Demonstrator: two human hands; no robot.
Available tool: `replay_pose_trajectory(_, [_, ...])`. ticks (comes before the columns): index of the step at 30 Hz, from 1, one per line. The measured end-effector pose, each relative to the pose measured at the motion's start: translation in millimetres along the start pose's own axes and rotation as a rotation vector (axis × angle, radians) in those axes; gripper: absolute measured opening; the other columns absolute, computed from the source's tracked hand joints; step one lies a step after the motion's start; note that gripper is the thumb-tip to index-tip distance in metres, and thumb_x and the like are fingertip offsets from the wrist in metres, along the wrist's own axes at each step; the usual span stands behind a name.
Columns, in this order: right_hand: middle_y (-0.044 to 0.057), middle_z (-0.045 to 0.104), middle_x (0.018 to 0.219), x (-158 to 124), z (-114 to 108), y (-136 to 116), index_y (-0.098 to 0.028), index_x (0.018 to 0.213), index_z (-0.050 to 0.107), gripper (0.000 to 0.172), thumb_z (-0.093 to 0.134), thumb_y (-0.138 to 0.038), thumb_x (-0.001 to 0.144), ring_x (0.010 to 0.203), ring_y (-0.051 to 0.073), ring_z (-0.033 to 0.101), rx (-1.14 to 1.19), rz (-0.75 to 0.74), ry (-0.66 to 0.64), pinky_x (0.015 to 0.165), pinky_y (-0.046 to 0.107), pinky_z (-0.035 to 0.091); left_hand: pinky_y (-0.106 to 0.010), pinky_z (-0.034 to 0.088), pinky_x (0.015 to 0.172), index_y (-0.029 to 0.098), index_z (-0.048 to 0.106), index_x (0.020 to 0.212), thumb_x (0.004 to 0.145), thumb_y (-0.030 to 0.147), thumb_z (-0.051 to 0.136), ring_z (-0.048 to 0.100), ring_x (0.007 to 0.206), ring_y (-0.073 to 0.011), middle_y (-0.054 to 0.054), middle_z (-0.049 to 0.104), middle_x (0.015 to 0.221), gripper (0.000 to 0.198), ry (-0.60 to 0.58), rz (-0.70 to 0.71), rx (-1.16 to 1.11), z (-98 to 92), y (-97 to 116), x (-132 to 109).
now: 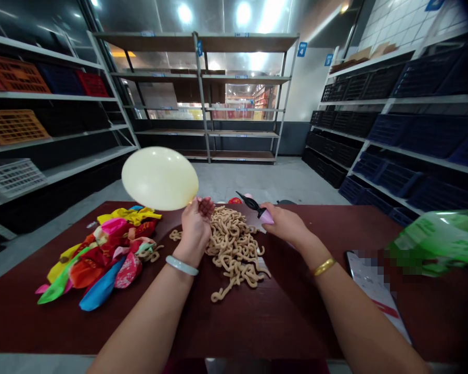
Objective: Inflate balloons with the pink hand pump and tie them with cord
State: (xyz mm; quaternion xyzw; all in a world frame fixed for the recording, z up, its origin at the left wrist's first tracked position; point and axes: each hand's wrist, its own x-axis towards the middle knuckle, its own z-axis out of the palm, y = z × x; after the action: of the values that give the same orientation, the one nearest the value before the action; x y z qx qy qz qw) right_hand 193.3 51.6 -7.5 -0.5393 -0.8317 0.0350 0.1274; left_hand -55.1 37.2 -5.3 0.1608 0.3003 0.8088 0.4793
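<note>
My left hand (195, 227) is closed at the lower right end of an inflated pale yellow balloon (159, 178), pinching its neck, which the fingers mostly hide. In my right hand (284, 223) is a small balloon pump with a black tapered nozzle (250, 203) and a lilac body. The nozzle points up and left, apart from the balloon. Between the hands, a heap of beige, curled, rope-like pieces (234, 244) lies on the table. Left of my left forearm is a pile of limp, bright-coloured pieces (105, 254), some printed; their kind is unclear.
The dark red-brown table (288, 317) bears a phone-like flat device (378, 296), partly blurred out, and a green translucent package (440, 241) at right. Shelves with crates (19, 72) stand at left, more dark crates (425, 132) at right, and a metal rack (206, 98) beyond the table.
</note>
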Motion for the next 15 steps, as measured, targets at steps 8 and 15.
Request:
replay_pose_trajectory(8, [0.013,0.067,0.109,2.4,9.6,13.5,-0.022,0.128,0.049,0.054,0.061,-0.040,0.079,0.100,0.030,0.063,-0.146,0.226,-0.140,0.078,0.036,0.043,-0.020,0.039,0.048,0.019,0.039,0.060,0.072,0.018,0.052,0.050,0.049,-0.0097,0.001,0.051,0.056,0.018,-0.141,-0.054,0.164,6.7,1.4,-8.8])
replay_pose_trajectory(15, [0.015,0.064,0.115,-3.2,4.9,9.1,-0.018,0.119,0.056,0.046,0.062,-0.043,0.081,0.104,0.030,0.061,-0.172,0.213,-0.135,0.081,0.038,0.046,-0.022,0.024,0.037,0.022,0.029,0.060,0.070,0.025,0.045,0.037,0.042,-0.0103,0.003,0.034,0.051,0.020,-0.189,-0.184,0.188,8.7,6.7,-16.2])
